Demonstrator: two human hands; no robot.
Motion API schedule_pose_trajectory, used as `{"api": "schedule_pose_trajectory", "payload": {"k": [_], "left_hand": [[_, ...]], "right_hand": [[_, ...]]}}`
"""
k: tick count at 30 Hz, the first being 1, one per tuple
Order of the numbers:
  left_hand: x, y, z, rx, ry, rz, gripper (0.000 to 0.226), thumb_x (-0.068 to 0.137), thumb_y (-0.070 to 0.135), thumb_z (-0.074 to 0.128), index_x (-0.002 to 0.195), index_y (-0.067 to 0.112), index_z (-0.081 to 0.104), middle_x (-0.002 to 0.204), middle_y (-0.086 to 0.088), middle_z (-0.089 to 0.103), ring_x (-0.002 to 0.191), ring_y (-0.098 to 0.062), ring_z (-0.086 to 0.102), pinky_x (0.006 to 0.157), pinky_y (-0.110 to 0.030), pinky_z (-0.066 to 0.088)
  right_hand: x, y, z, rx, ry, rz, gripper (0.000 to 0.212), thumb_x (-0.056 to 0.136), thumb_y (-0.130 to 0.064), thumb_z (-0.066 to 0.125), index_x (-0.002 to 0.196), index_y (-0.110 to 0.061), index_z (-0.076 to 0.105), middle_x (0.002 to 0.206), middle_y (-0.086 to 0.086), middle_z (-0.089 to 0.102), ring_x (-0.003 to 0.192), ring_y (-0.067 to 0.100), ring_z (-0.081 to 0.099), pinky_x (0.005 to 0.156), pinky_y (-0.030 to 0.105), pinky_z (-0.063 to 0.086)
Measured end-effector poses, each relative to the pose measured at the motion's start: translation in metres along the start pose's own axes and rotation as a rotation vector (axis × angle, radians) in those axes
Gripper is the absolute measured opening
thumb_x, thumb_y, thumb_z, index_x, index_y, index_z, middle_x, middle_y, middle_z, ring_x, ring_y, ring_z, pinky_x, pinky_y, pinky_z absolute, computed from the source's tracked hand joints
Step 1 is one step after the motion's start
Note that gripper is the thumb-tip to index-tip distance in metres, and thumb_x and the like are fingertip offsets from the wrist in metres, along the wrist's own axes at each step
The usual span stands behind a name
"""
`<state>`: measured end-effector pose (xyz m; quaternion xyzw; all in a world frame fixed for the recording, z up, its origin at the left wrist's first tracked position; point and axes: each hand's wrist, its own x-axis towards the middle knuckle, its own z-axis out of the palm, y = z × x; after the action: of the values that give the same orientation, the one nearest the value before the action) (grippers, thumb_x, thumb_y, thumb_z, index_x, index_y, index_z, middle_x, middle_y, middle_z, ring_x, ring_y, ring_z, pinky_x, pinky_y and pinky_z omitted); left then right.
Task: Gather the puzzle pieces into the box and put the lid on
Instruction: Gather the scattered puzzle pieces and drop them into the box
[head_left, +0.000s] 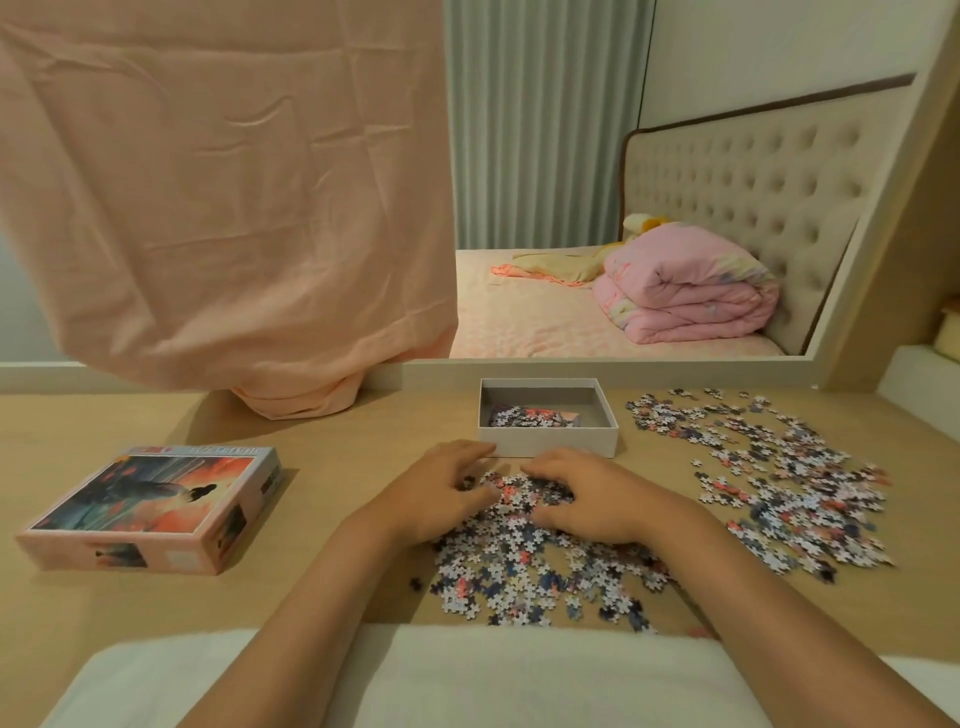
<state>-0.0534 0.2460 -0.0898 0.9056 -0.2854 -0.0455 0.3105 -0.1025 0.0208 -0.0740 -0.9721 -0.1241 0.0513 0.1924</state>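
Box (548, 441) just beyond fingers (467, 456), open, long side facing. Left hand (441, 493), right hand (587, 499) curled, cupping heap of puzzle pieces (519, 499) between them on bench (337, 441). Lid (150, 499) well left.
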Motion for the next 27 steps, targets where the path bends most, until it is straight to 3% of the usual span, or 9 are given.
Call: {"api": "schedule_pose_trajectory", "payload": {"k": [3, 5, 8, 12, 16, 22, 27], "left_hand": [[-0.004, -0.005, 0.001, 0.32, -0.107, 0.04, 0.084, 0.083, 0.071, 0.052, 0.153, 0.035, 0.024, 0.157, 0.014, 0.023, 0.143, -0.011, 0.016, 0.117, -0.038, 0.019], [-0.002, -0.006, 0.007, 0.412, -0.123, 0.076, 0.08, 0.085, 0.071, 0.048, 0.153, 0.035, 0.024, 0.154, 0.012, 0.026, 0.139, -0.013, 0.019, 0.116, -0.039, 0.021], [0.005, -0.006, 0.013, 0.349, -0.04, 0.121, 0.066, 0.088, 0.062, 0.053, 0.147, 0.033, 0.04, 0.14, 0.009, 0.041, 0.128, -0.011, 0.03, 0.111, -0.035, 0.03], [0.012, -0.006, 0.016, 0.263, 0.059, 0.156, 0.045, 0.09, 0.046, 0.062, 0.131, 0.028, 0.06, 0.121, 0.005, 0.054, 0.115, -0.012, 0.041, 0.1, -0.029, 0.038], [0.017, -0.002, 0.016, 0.22, 0.115, 0.17, 0.028, 0.09, 0.036, 0.067, 0.116, 0.027, 0.07, 0.107, 0.004, 0.062, 0.1, -0.011, 0.053, 0.09, -0.03, 0.046], [0.026, 0.005, 0.011, 0.106, 0.135, 0.118, 0.02, 0.087, 0.031, 0.071, 0.106, 0.027, 0.074, 0.099, 0.008, 0.065, 0.087, -0.008, 0.058, 0.08, -0.027, 0.05], [0.048, 0.016, -0.004, -0.037, 0.195, 0.03, 0.013, 0.088, 0.028, 0.071, 0.099, 0.024, 0.074, 0.086, 0.006, 0.069, 0.072, -0.01, 0.059, 0.066, -0.026, 0.047]], "right_hand": [[0.008, -0.002, -0.004, -0.071, -0.093, 0.019, 0.084, 0.08, -0.065, 0.067, 0.152, -0.036, 0.034, 0.151, -0.009, 0.033, 0.142, 0.014, 0.025, 0.117, 0.042, 0.028], [0.017, -0.005, -0.007, -0.117, -0.143, 0.035, 0.087, 0.079, -0.067, 0.067, 0.152, -0.034, 0.035, 0.147, -0.006, 0.034, 0.141, 0.016, 0.025, 0.116, 0.044, 0.03], [0.028, -0.008, -0.012, -0.097, -0.141, 0.076, 0.079, 0.079, -0.058, 0.073, 0.148, -0.03, 0.045, 0.146, -0.003, 0.044, 0.136, 0.019, 0.04, 0.112, 0.044, 0.038], [0.039, -0.01, -0.011, -0.024, -0.116, 0.065, 0.052, 0.082, -0.043, 0.078, 0.13, -0.029, 0.065, 0.126, -0.005, 0.068, 0.109, 0.015, 0.063, 0.098, 0.038, 0.051], [0.039, -0.008, -0.014, -0.002, -0.038, 0.059, 0.028, 0.086, -0.035, 0.076, 0.113, -0.028, 0.074, 0.111, -0.004, 0.072, 0.095, 0.012, 0.065, 0.087, 0.031, 0.053], [0.036, -0.006, -0.021, 0.02, 0.049, 0.035, 0.017, 0.087, -0.026, 0.076, 0.103, -0.021, 0.078, 0.093, -0.005, 0.073, 0.068, 0.001, 0.058, 0.059, 0.015, 0.04], [0.037, -0.001, -0.044, 0.143, 0.213, 0.053, 0.01, 0.086, -0.025, 0.076, 0.096, -0.026, 0.079, 0.081, -0.013, 0.069, 0.065, 0.0, 0.06, 0.059, 0.019, 0.044]]}}
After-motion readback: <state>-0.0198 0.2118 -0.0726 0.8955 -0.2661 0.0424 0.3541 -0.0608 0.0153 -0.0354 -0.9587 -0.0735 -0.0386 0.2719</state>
